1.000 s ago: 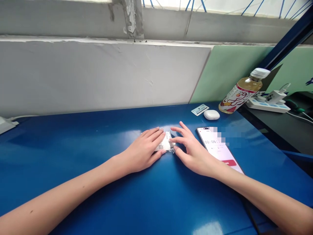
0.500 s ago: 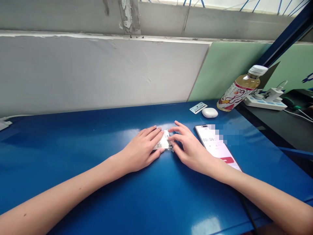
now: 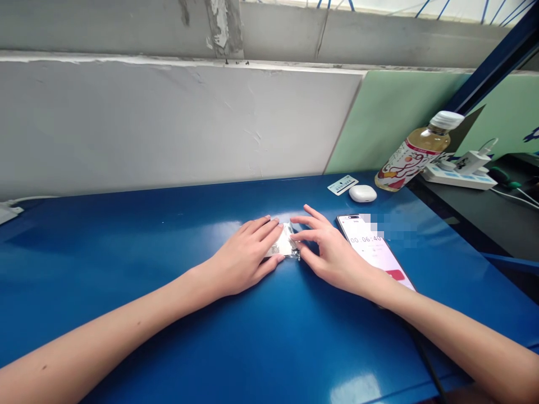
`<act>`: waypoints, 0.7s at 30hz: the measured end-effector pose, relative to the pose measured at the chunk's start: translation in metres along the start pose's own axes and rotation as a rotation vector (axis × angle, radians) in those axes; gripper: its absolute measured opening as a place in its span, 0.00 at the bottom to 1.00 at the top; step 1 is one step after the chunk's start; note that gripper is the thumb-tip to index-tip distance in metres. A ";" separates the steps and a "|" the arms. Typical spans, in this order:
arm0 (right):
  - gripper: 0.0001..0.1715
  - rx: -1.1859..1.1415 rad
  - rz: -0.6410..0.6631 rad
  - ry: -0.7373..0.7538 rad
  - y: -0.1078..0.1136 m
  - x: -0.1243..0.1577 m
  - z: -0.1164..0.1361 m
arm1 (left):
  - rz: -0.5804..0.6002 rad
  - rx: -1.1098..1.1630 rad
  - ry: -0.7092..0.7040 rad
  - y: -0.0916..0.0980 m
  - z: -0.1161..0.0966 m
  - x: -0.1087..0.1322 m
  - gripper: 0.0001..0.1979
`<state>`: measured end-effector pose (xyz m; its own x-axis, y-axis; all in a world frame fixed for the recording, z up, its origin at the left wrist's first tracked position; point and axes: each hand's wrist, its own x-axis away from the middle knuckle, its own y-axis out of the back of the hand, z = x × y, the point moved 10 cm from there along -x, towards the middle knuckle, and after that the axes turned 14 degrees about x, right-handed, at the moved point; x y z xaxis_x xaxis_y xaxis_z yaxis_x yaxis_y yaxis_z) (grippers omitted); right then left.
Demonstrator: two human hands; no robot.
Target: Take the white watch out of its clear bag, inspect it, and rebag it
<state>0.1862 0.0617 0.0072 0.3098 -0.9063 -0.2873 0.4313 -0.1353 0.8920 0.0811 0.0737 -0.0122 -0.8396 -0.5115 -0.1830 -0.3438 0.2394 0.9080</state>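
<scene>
A small white packet in clear wrapping (image 3: 287,244) lies on the blue table (image 3: 168,269), mostly covered by my hands. My left hand (image 3: 246,258) lies flat on its left part, fingers stretched out and pressing it down. My right hand (image 3: 330,252) touches the packet's right edge with thumb and forefinger drawn together on the wrapping, the other fingers spread.
A phone (image 3: 374,249) with a running timer lies just right of my right hand. Behind it are a white earbud case (image 3: 362,193), a small card (image 3: 342,184) and a tea bottle (image 3: 416,151). A power strip with a charger (image 3: 458,174) sits at the far right.
My hands have hardly moved; the right hand's fingers have drawn slightly closer on the packet's edge. The view has shifted a little.
</scene>
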 end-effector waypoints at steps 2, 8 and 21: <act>0.15 0.005 0.050 0.010 -0.001 0.001 0.003 | -0.002 0.002 0.002 0.000 0.000 0.000 0.26; 0.15 -0.042 0.196 0.024 -0.008 0.002 0.008 | -0.008 0.028 0.029 0.000 0.001 0.001 0.26; 0.12 -0.031 0.344 0.068 -0.017 0.004 0.011 | 0.034 0.101 0.034 -0.002 0.001 0.000 0.27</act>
<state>0.1710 0.0557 -0.0052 0.4965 -0.8680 0.0053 0.3169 0.1869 0.9298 0.0810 0.0740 -0.0142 -0.8370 -0.5294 -0.1384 -0.3577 0.3381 0.8705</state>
